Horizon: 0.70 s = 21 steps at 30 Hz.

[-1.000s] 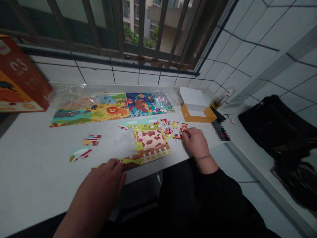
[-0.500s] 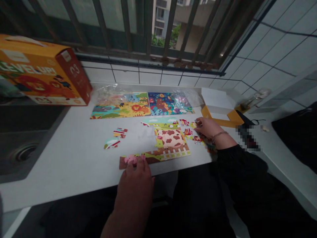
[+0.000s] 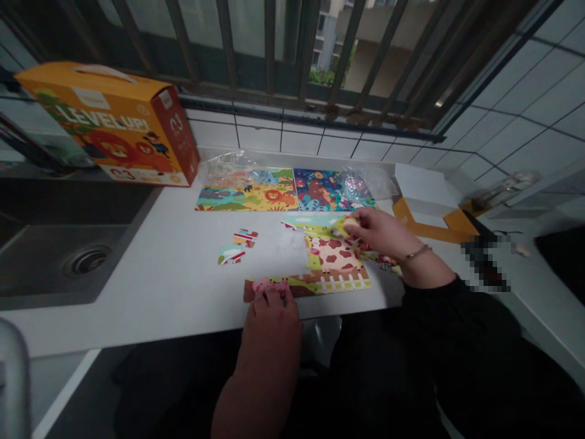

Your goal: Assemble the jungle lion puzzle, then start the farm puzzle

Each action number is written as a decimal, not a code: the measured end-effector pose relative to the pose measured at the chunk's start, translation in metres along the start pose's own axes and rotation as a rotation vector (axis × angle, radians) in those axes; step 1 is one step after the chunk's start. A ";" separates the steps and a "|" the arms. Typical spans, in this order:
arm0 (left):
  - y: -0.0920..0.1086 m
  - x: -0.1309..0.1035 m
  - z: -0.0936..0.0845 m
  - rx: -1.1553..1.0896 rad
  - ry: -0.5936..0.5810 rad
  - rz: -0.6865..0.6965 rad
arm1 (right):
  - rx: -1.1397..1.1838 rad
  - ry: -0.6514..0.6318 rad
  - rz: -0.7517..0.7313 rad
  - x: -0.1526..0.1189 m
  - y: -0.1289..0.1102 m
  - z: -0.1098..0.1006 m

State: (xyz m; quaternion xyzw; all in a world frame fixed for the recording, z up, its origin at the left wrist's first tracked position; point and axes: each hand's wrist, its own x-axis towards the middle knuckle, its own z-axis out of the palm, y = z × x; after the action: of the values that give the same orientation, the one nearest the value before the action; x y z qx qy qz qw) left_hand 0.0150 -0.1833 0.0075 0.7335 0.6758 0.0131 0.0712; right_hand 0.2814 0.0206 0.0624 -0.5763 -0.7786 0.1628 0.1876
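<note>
A partly joined jigsaw puzzle [image 3: 337, 256] with a spotted cow, a white fence and a strip of sky lies on the white counter. My left hand [image 3: 273, 311] rests with fingers spread on the pink pig at the puzzle's lower left end. Over the puzzle's upper right part, my right hand [image 3: 377, 235] pinches a yellow-green puzzle piece [image 3: 342, 227]. Several loose pieces [image 3: 388, 261] lie beneath and beside the right hand, partly hidden by it. Left of the puzzle are a few joined red-and-white pieces [image 3: 245, 236] and a green-and-white piece group [image 3: 232, 255].
Two finished puzzles, a lion scene [image 3: 256, 196] and a dark blue scene [image 3: 320, 189], lie behind, partly under clear plastic wrap [image 3: 375, 181]. An orange box [image 3: 123, 134] stands at the sink [image 3: 55, 256]. An open white-and-orange box [image 3: 425, 201] sits at right.
My right hand has moved left from the loose pieces to above the puzzle, carrying a puzzle piece. My left hand stays on the pig. The camera view has turned slightly left.
</note>
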 end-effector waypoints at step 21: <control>0.015 0.002 -0.002 -0.025 0.175 -0.178 | 0.043 -0.525 -0.443 0.016 -0.170 0.112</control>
State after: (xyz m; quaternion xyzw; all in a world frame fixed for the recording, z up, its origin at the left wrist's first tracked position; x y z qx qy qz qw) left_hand 0.0296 -0.1823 0.0109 0.6656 0.7418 0.0790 0.0218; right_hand 0.0809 -0.0166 0.0457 -0.3277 -0.9029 0.2770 0.0238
